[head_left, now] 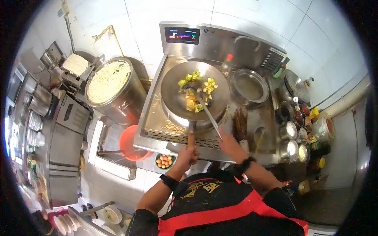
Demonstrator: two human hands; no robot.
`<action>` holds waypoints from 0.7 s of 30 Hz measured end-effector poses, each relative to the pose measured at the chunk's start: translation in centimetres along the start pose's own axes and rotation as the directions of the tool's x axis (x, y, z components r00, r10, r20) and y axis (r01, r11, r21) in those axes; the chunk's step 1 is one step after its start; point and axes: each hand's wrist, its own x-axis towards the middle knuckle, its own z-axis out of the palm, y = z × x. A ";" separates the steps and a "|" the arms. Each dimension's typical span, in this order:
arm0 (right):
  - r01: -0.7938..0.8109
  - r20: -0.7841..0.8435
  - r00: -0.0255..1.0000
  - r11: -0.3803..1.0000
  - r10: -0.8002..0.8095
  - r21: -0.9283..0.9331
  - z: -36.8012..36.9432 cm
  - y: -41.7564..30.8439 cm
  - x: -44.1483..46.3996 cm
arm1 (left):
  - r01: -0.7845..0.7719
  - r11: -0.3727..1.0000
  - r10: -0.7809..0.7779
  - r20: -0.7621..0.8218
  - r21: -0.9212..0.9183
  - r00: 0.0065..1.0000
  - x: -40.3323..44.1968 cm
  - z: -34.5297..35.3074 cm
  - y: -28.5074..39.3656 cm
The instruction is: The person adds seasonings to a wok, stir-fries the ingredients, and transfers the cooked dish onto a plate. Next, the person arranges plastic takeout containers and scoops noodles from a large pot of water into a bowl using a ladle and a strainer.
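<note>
My left hand (186, 159) is closed around the wooden handle (191, 139) of a wide steel wok (173, 92) on the stove. In my right hand (231, 147) is the long metal shaft of a ladle (211, 120), slanting down into the wok. Its head is blurred and partly hidden among the food. Green and yellow chopped vegetable pieces (210, 85) lie in loose clumps over the wok's middle, some smeared by motion. Scraps of food (172, 128) lie on the stovetop in front of the wok.
Right of the wok are a round metal pan (249, 87), a red-capped bottle (227, 64) and a brown bristly brush (239, 124). Several seasoning containers (290, 129) line the far right. At left stand a big filled pot (125, 106), an orange bucket (132, 143) and a bowl of eggs (164, 161).
</note>
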 end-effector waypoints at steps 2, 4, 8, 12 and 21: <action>0.128 -0.058 0.990 0.992 -0.127 0.008 0.1 1.7 -2.7 | -0.017 1.000 0.017 0.026 0.006 1.000 -0.1 -0.4 0.7; 0.247 -0.101 0.964 0.969 -0.246 -0.009 -1.7 3.9 -6.0 | -0.049 0.998 0.049 -0.026 0.028 0.998 -1.3 0.4 1.3; 0.085 0.093 0.991 0.994 -0.091 0.063 -8.2 1.7 -10.9 | -0.002 0.997 0.001 0.009 0.077 1.000 -0.7 -0.8 2.0; 0.089 -0.057 0.995 0.995 -0.087 0.046 -5.8 3.4 -6.8 | -0.013 0.997 0.012 0.014 0.081 1.000 -2.1 1.4 2.0; 0.059 -0.371 0.928 0.971 0.033 0.233 -2.2 6.5 -7.3 | -0.013 0.999 0.016 -0.063 0.048 0.998 -2.0 2.3 1.6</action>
